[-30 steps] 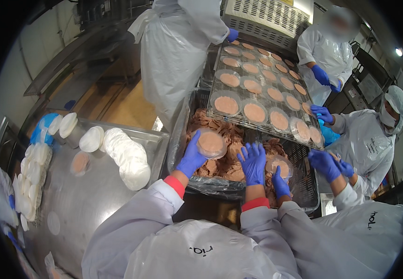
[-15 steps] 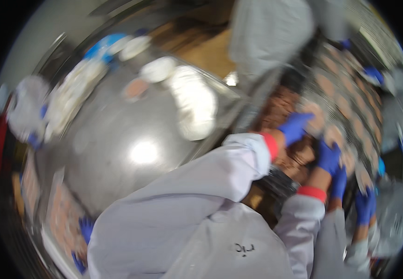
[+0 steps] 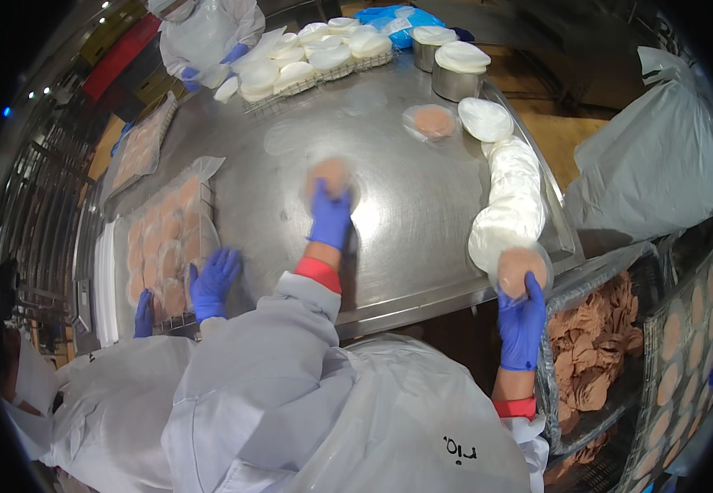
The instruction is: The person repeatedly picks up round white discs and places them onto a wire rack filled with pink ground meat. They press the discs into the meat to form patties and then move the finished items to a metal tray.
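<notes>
Steel desk [image 3: 389, 205] spreads before you: your left hand [image 3: 329, 215] presses flat on a patty [image 3: 331, 177]; your right hand [image 3: 522, 322] grips another patty [image 3: 521, 267] at the desk's edge, beside stacked white discs [image 3: 508, 205].

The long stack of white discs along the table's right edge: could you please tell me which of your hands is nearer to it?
Right. The right hand holds a pink patty against the near end of the stack of white discs; the left hand presses another patty mid-table, well apart.
</notes>
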`<control>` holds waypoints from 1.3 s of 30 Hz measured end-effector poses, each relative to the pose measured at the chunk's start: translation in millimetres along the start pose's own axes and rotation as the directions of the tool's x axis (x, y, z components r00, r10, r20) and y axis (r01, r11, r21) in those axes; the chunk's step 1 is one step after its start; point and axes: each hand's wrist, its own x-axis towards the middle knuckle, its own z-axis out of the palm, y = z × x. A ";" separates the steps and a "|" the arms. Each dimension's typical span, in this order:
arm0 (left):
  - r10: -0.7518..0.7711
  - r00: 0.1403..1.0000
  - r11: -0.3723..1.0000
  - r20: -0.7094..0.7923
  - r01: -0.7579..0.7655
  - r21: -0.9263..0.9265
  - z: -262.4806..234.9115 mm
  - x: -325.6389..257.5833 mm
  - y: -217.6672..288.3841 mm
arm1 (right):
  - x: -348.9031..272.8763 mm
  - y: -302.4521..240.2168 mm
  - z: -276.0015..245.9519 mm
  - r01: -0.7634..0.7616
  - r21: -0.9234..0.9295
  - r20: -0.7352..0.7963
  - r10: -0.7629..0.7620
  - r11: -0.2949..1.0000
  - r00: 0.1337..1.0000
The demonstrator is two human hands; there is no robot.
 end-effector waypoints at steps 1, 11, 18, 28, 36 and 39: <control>0.124 0.979 0.989 -0.164 -0.135 -0.060 -12.5 19.6 24.6 | -9.2 -3.0 26.5 -0.025 -0.022 0.050 0.026 0.999 0.998; -0.827 0.515 0.551 0.226 0.662 0.508 181.7 -148.1 -232.0 | 4.3 -49.2 -65.3 0.291 0.159 -0.099 -0.278 0.943 0.955; -0.940 0.016 0.304 0.342 0.498 0.812 229.7 -319.7 -389.8 | -79.9 -213.1 -126.1 0.723 0.417 -0.193 -0.724 0.551 0.663; -0.763 -0.065 0.618 0.643 0.216 0.756 283.3 -374.9 -295.6 | -104.3 -169.5 -172.1 0.846 0.210 -0.429 -0.731 0.490 0.530; -0.856 0.009 0.515 0.516 0.087 0.853 228.5 -328.4 -303.2 | -136.1 -164.4 -74.7 0.888 -0.328 -0.059 -0.946 0.321 0.320; -0.888 -0.274 0.135 0.370 0.613 0.778 238.0 -329.0 -288.5 | -132.7 -152.3 -27.8 0.532 -0.814 0.380 -0.907 -0.233 0.183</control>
